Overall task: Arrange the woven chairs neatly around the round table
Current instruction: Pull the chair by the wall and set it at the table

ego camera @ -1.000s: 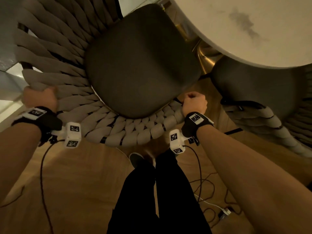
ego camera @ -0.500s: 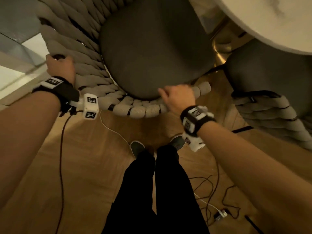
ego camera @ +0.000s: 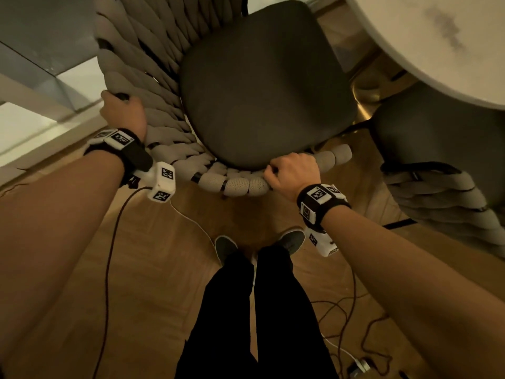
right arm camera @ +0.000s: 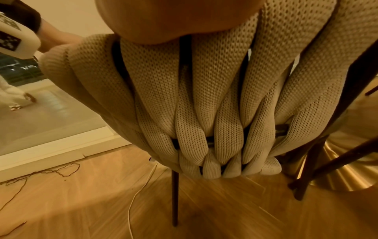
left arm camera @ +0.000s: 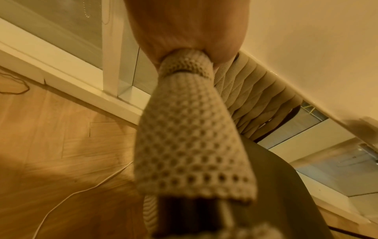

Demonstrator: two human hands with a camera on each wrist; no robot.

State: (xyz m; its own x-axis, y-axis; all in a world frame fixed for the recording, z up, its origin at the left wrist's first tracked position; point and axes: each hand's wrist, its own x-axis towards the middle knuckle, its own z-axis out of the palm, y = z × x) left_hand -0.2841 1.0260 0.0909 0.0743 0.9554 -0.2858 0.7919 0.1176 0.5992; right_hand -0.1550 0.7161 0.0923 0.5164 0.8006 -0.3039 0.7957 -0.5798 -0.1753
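A woven chair with a dark seat cushion and thick beige woven straps stands in front of me, its seat facing the round white table at the upper right. My left hand grips the woven top rail on the left side. My right hand grips the same rail at the back, right of centre. In the left wrist view the palm wraps a woven strap. The right wrist view shows the chair's woven back from behind. A second woven chair is tucked under the table at right.
The table's gold pedestal base stands between the two chairs. A white window sill and glass run along the left. Cables and a white cord lie on the wooden floor near my feet.
My right hand has slid left along the rail from the chair's right arm end to its back. The chair has turned, its seat now swung toward the table.
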